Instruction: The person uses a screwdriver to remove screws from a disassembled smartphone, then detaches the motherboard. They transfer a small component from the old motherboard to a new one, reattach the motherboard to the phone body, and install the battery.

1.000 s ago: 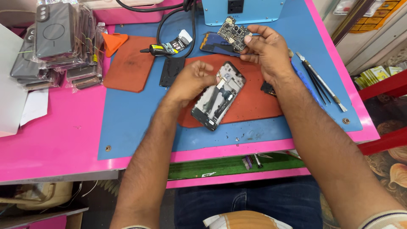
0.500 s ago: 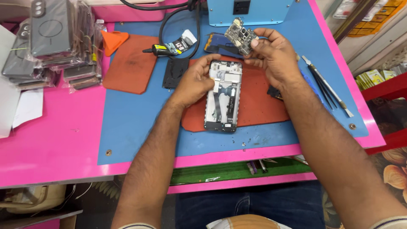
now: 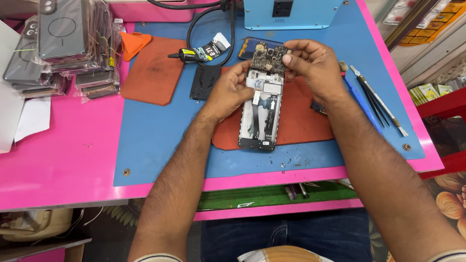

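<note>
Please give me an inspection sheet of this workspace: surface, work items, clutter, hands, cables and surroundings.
Surface: pink table with blue mat and two orange pads.
Job's things: opened phone lies on an orange pad; circuit board is at its top end.
Clutter: glue tube, black panel, orange pick, tweezers, stacked phone cases, paper.
Hands: left hand steadies the phone's upper left edge; right hand pinches the circuit board.
Cables: black cable runs by the blue box.
Surroundings: red shelf on the right.
</note>
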